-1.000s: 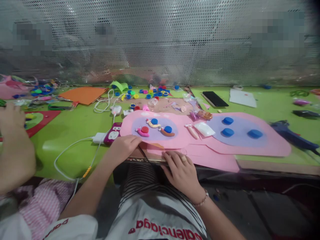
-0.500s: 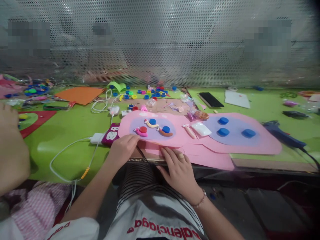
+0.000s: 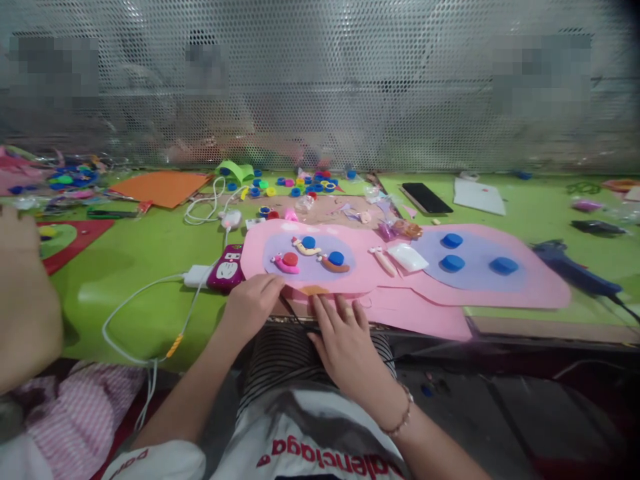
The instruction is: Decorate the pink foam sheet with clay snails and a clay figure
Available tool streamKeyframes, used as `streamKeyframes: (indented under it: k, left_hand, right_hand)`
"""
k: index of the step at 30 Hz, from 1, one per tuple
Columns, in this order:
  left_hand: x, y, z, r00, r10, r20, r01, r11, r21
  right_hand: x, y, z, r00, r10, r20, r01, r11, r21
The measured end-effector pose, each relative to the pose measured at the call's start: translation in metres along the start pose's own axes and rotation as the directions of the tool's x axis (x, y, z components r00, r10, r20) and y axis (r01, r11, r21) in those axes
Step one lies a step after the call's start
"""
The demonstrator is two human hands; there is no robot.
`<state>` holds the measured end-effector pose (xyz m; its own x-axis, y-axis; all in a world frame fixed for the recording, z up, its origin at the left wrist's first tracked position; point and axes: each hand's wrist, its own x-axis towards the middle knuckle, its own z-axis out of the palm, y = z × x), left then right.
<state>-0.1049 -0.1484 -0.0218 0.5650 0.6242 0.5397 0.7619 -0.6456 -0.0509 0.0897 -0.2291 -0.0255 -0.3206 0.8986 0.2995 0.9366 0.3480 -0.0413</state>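
A pink cloud-shaped paper lies along the table's front, with a lilac oval on its left part. On that oval sit three clay snails with bottle-cap shells: a pink snail, a cream snail and a brown snail. My left hand pinches the paper's lower left edge. Fingers apart, my right hand rests flat on pink paper at the table edge. A tan patch shows at the cloud's lower rim. Beside the snails lie a pale clay piece and a white packet.
Three blue caps sit on another lilac oval. A glue gun lies at right, a phone behind. Left are a purple power bank and white cable. Another person's arm is at far left.
My right hand has slid a little left along the table edge. The tan patch has come into sight under the cloud's rim. My left hand keeps its pinch.
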Motion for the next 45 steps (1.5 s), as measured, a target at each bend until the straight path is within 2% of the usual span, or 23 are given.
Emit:
streamKeyframes:
  k: [5, 8, 11, 13, 15, 16, 19, 22, 27, 37, 45]
  left_hand:
    - [-0.001, 0.0, 0.004, 0.995, -0.051, -0.09, 0.05, 0.999, -0.006]
    - [-0.003, 0.006, 0.001, 0.988, -0.076, -0.134, 0.074, 0.997, -0.017]
    - [-0.009, 0.02, -0.005, 0.973, -0.052, -0.226, 0.048, 0.999, -0.023]
    - [-0.016, 0.033, -0.007, 0.959, 0.012, -0.284, -0.028, 0.998, -0.05]
    - [-0.021, 0.045, -0.006, 0.967, 0.093, -0.237, -0.116, 0.99, -0.085]
    - [-0.023, 0.05, -0.004, 0.978, 0.084, -0.193, -0.107, 0.988, -0.111]
    - [-0.024, 0.059, 0.002, 0.995, 0.005, -0.097, -0.016, 0.992, -0.123]
    - [-0.019, 0.062, 0.005, 0.996, -0.085, -0.038, 0.081, 0.992, -0.097]
    - [-0.013, 0.069, 0.003, 0.99, -0.137, 0.043, 0.14, 0.985, -0.1]
    - [-0.01, 0.099, 0.008, 0.982, -0.173, 0.069, 0.183, 0.965, -0.19]
    - [-0.004, 0.103, 0.015, 0.995, -0.095, 0.029, 0.098, 0.983, -0.158]
  right_hand:
    - [0.002, -0.005, -0.003, 1.0, 0.01, 0.008, -0.009, 0.999, -0.035]
    - [0.001, -0.004, -0.002, 1.0, 0.008, 0.012, -0.007, 1.0, -0.025]
    - [0.0, -0.001, -0.001, 1.0, -0.007, 0.005, 0.007, 1.0, 0.006]
    - [-0.001, 0.001, -0.001, 1.0, -0.016, 0.001, 0.016, 0.999, 0.034]
    - [-0.003, 0.002, -0.002, 1.0, -0.008, 0.0, 0.008, 0.998, 0.063]
    - [-0.003, 0.002, -0.002, 1.0, 0.001, 0.001, -0.001, 0.997, 0.077]
    - [-0.002, 0.002, -0.004, 0.999, 0.033, -0.009, -0.032, 0.994, 0.108]
    - [0.0, 0.0, -0.004, 0.998, 0.059, -0.011, -0.057, 0.99, 0.125]
    - [-0.001, 0.0, -0.001, 0.996, 0.087, -0.01, -0.084, 0.982, 0.167]
    - [-0.005, 0.005, 0.003, 0.996, 0.066, -0.068, -0.053, 0.982, 0.183]
    - [-0.006, 0.007, 0.007, 0.991, 0.063, -0.122, -0.032, 0.971, 0.238]
